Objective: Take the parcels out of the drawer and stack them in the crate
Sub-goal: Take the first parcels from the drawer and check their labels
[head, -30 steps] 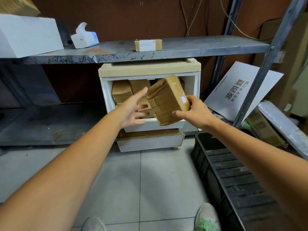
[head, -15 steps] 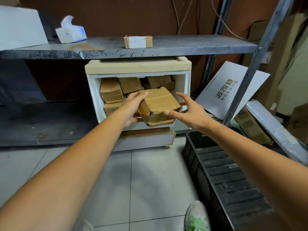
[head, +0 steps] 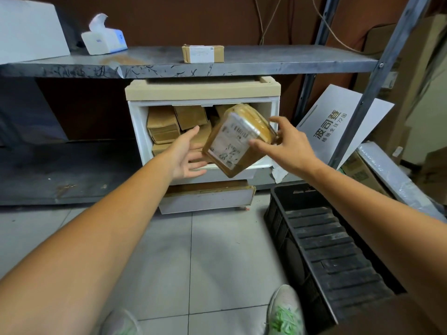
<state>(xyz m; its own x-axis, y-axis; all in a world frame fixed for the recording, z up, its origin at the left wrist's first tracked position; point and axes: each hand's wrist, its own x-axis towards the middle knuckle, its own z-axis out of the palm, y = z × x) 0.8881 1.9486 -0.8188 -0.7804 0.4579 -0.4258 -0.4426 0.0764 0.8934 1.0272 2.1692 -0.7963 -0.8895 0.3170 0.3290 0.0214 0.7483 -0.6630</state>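
Parcel [head: 238, 141] label [head: 228, 145] unreadable, perhaps barcode; right hand [head: 287, 146] grips it; left hand [head: 188, 153] flat, empty.

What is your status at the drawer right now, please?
Right hand grips parcel, tilted, label showing, in front of drawer. Left hand open beside it. More parcels in drawer. Nothing between parcel and crate.

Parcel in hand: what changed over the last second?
The parcel was tipped over, so its white label now faces the camera. It passed from the left hand, which let go and lies open beside it, to the right hand, which now grips it. The other parcels in the drawer, the black crate and the shelf parcel stayed put.
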